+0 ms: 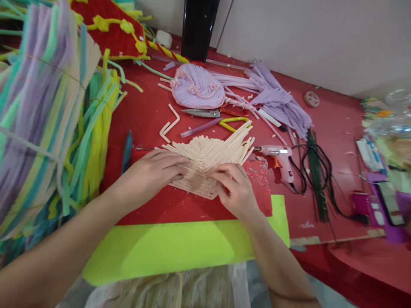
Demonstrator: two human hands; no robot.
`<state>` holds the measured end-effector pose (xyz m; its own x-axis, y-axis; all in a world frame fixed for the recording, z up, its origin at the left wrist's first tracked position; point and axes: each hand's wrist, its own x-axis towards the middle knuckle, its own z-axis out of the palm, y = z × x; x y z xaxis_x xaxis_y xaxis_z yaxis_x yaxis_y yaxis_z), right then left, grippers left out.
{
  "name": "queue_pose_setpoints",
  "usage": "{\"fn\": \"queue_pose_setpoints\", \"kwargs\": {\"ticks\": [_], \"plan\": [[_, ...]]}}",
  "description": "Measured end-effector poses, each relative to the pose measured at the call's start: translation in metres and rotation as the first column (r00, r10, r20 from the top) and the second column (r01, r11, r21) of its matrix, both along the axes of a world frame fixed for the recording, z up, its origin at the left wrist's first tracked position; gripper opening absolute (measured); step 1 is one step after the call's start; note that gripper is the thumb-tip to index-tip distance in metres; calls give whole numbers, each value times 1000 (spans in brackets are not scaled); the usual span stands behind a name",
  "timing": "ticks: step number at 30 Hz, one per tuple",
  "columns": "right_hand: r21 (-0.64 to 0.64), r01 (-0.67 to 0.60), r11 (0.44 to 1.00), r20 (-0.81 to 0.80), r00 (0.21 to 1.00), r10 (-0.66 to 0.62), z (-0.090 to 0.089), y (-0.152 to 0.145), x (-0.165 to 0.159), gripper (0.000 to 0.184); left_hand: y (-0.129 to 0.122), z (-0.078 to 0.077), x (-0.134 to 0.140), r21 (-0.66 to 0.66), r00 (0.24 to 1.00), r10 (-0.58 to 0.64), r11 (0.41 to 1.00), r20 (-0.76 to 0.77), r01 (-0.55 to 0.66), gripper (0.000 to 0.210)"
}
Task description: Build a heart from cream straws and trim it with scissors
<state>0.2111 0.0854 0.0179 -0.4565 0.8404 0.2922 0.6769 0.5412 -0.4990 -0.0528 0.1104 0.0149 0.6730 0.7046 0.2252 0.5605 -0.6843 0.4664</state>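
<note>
A cream leaf-shaped piece (203,160) made of V-bent pipe cleaners laid side by side rests on a red mat (180,209). My left hand (154,169) lies over its left side, fingers stretched out flat and pressing on the rows. On the right side, my right hand (236,188) pinches the piece with thumb and forefinger near the middle rows; the exact strand between the fingertips is hidden. Loose cream ends fan out at the piece's upper right. Two bent cream pipe cleaners (173,120) lie just beyond it.
Beyond are a finished lilac piece (199,87), scissors (202,113) and lilac pipe cleaners (279,102). A pink glue gun (279,158) with a black cord lies right. Bundled coloured pipe cleaners (41,107) crowd the left. Yellow-green felt (180,248) lines the front.
</note>
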Motion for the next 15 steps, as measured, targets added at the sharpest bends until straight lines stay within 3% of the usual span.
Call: {"fn": "queue_pose_setpoints", "kwargs": {"ticks": [3, 15], "plan": [[-23, -18, 1000, -1, 1000, 18, -2, 0, -1, 32, 0, 1, -1, 0, 1000, -7, 1000, -5, 7, 19], [-16, 105, 994, -118, 987, -106, -1, 4, 7, 29, 0, 0, 4, 104, 999, -27, 994, -21, 29, 20]]}}
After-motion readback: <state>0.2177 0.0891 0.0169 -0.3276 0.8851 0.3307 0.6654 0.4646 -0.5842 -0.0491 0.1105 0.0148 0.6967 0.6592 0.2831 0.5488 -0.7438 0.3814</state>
